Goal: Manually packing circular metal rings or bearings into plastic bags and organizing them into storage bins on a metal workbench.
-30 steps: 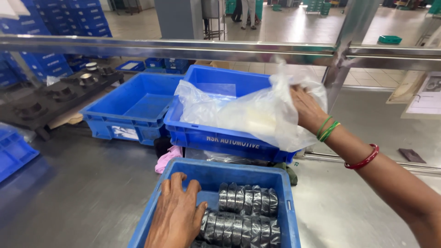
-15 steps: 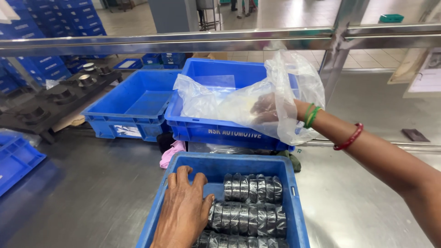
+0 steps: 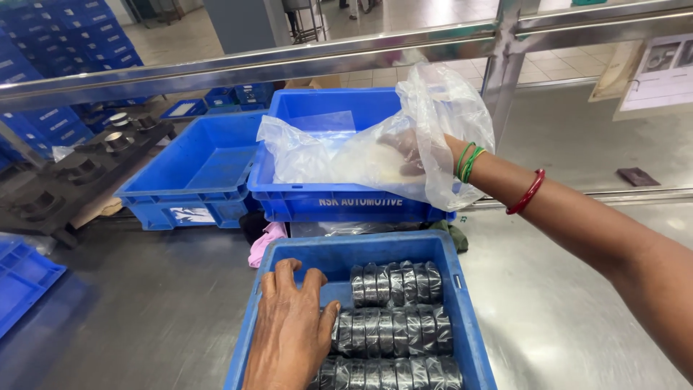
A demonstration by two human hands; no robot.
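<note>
My right hand point(image 3: 411, 155) is inside a clear plastic bag point(image 3: 375, 148) that drapes over the rim of a blue bin point(image 3: 339, 198) straight ahead; I see the fingers through the film, curled against it. My left hand point(image 3: 292, 328) rests flat in the near blue bin point(image 3: 462, 296), fingers spread, touching the left ends of several rows of dark metal rings point(image 3: 393, 328) wrapped in film. Green and red bangles circle my right wrist.
An empty blue bin point(image 3: 191, 170) stands left of the bagged one. A pink cloth point(image 3: 266, 238) lies between the bins. Black fixtures with metal parts point(image 3: 79, 170) are at far left, a steel rail point(image 3: 289, 61) runs overhead, another blue tray point(image 3: 22, 278) sits at lower left.
My right hand has moved from the bag's outer edge to inside the bag, and the bag has puffed upward. My left hand has stayed on the rings.
</note>
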